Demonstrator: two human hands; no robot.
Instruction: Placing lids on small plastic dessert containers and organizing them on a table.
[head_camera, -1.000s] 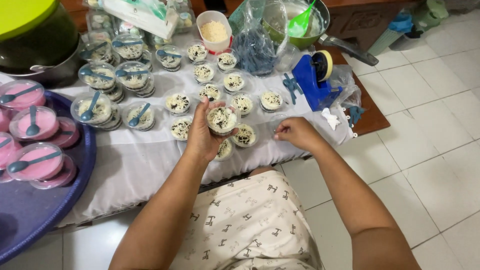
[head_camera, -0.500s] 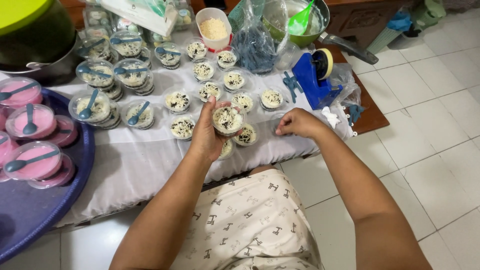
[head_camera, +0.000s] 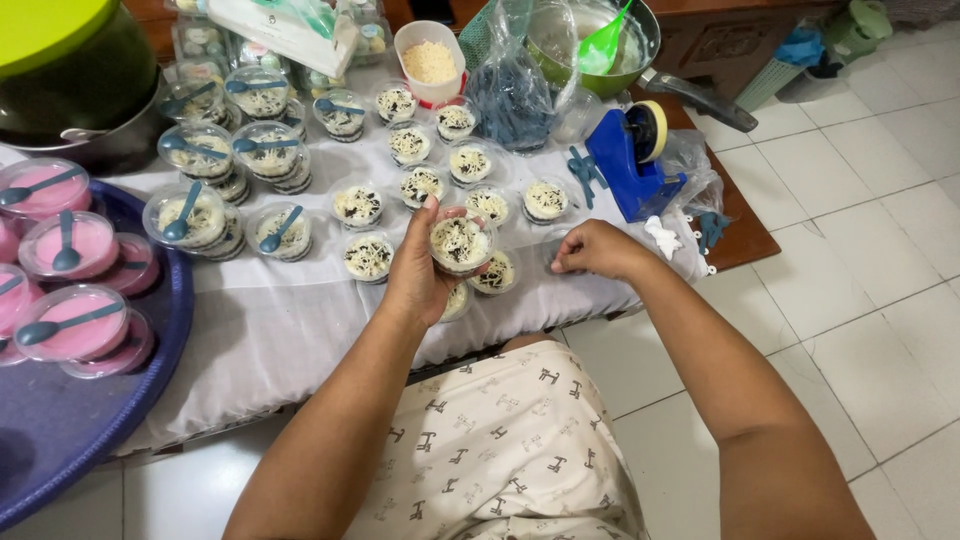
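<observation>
Pink pudding cups with teal spoons under their clear lids sit far left on a dark blue round tray, and above them looms a big pot with a lime-green lid. Moving right, lidded dessert cups with spoons are stacked in twos on the white cloth covering the low counter. Then come the open dessert cups, cream-coloured with dark crumbs and pale shreds on top, spread in loose rows toward the middle.

Centre now: the left hand is curled around one topped dessert cup, thumb up along its far side, fingers wrapped beneath, holding it just above the cups at the counter's near edge. Just beside it, the right hand has its fingers pinched together, knuckles up, low over the cloth; something clear may be in the pinch, but I cannot tell what.

Behind, a white tub of grated cheese stands next to a clear plastic bag and a green bowl with a green spatula. Further right, a blue tape dispenser sits at the counter's end, small blue bits beside it. White floor tiles fill the right side.
</observation>
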